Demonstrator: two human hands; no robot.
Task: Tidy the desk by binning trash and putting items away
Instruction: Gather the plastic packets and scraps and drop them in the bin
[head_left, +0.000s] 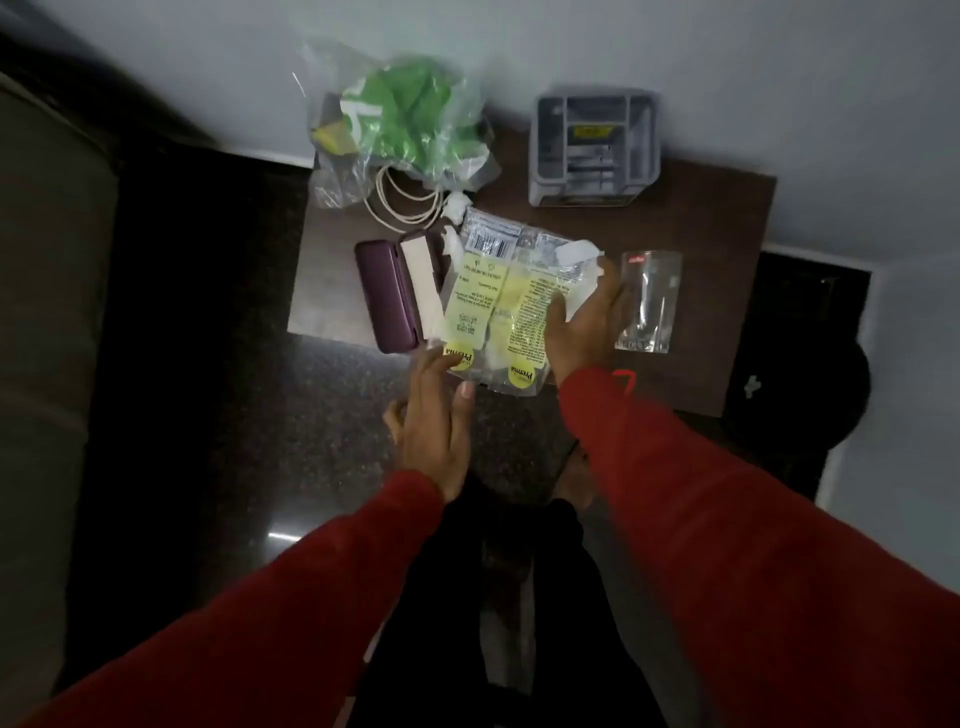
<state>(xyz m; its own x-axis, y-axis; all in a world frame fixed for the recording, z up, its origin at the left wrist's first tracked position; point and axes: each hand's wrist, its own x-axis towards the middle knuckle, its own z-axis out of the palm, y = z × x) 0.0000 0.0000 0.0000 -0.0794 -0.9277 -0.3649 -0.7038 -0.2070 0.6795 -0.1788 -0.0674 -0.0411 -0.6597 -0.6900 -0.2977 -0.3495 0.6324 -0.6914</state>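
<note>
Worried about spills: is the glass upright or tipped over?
Tipped: the clear glass lies on its side on the desk, apparently empty.

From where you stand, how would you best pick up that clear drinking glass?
Probably round the middle of the glass, from the near side. It stands upright and apart, right of the plastic packet, with bare desk beyond it. The right hand is closest, beside it.
</note>
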